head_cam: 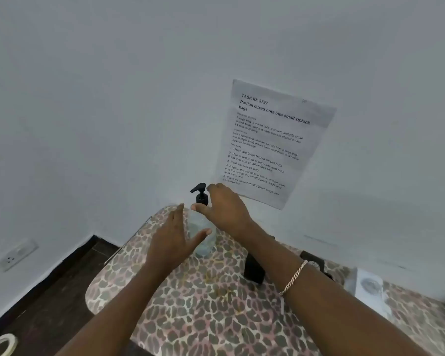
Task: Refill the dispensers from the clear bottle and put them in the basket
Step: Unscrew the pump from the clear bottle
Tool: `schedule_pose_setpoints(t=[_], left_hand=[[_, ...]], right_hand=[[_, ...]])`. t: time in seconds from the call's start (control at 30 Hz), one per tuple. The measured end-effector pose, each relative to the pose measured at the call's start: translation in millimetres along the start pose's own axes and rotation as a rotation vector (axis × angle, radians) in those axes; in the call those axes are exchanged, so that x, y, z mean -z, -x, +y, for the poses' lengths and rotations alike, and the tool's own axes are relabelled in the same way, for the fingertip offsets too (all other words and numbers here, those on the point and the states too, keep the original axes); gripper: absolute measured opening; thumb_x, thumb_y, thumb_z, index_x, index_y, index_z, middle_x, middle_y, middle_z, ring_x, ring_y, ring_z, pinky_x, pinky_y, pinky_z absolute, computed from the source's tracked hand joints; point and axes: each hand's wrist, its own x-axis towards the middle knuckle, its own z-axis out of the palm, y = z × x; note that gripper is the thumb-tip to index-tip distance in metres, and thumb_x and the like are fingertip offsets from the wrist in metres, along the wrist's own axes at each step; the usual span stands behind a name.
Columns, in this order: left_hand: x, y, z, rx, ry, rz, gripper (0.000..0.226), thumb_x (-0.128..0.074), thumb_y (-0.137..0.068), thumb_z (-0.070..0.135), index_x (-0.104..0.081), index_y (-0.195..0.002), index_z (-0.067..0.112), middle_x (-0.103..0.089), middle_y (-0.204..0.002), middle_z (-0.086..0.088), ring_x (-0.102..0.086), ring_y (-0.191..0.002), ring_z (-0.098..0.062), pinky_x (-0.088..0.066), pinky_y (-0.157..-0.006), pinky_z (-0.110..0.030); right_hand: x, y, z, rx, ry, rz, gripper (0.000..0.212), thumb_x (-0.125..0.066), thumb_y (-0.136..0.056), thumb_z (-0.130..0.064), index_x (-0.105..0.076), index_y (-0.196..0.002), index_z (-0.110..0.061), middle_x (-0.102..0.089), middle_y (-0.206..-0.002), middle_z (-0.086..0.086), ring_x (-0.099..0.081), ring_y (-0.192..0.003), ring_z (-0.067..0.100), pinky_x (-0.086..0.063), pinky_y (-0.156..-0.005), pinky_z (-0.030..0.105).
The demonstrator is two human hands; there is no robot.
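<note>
Both hands bracket a clear pump dispenser near the table's far edge.

The left hand (174, 237) is open, fingers straight, flat alongside the dispenser (206, 246), with the thumb across its front; whether it touches is unclear. The dispenser stands upright on the leopard-print table (216, 317), close to the wall, with its black pump (201, 194) fitted. The right hand (225, 210) is spread about the pump, thumb at the neck and fingers behind the head, not clamped on. Further right stands a black block (253, 268), and a blurred pale object (368, 287) I cannot identify. This looks like opening the dispenser for refilling. Next, the left hand must steady the body while the right unscrews the pump.
</note>
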Motion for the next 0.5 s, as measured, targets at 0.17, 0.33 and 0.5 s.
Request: schedule_pose_setpoints(t=[0.17,0.33,0.5], left_hand=[[-35.8,-5.0,-17.6,0.018,0.152,0.101,0.095,-0.061,-0.075,0.090,-0.052,-0.141,0.021,-0.066,-0.133,0.004,-0.065,-0.118,-0.016,-0.056,-0.095,-0.038],[-57.7,-2.7,-18.0,-0.059,0.181,0.210,0.061,-0.077,-0.086,0.057,-0.062,-0.124,0.011,-0.072,-0.106,-0.001,-0.059,-0.086,-0.010,-0.043,-0.070,-0.024],[-62.0,8.7,-19.5,-0.061,0.256,0.271,0.051,-0.078,-0.088,0.048,-0.064,-0.118,0.009,-0.069,-0.097,0.002,-0.064,-0.085,-0.016,-0.041,-0.067,-0.021]], right_hand=[[-19.4,-3.3,5.2,0.014,-0.005,0.087,0.040,-0.072,-0.093,-0.045,-0.065,-0.108,-0.009,-0.064,-0.102,0.005,-0.063,-0.094,0.023,-0.050,-0.076,0.036],[-25.5,0.3,7.2,0.019,-0.024,0.157,0.034,-0.074,-0.093,-0.038,-0.066,-0.101,-0.005,-0.064,-0.097,0.007,-0.060,-0.089,0.023,-0.050,-0.075,0.038],[-23.8,19.4,-0.4,0.020,-0.072,0.193,0.032,-0.077,-0.090,-0.032,-0.067,-0.094,-0.003,-0.069,-0.090,0.008,-0.064,-0.083,0.026,-0.053,-0.076,0.041]])
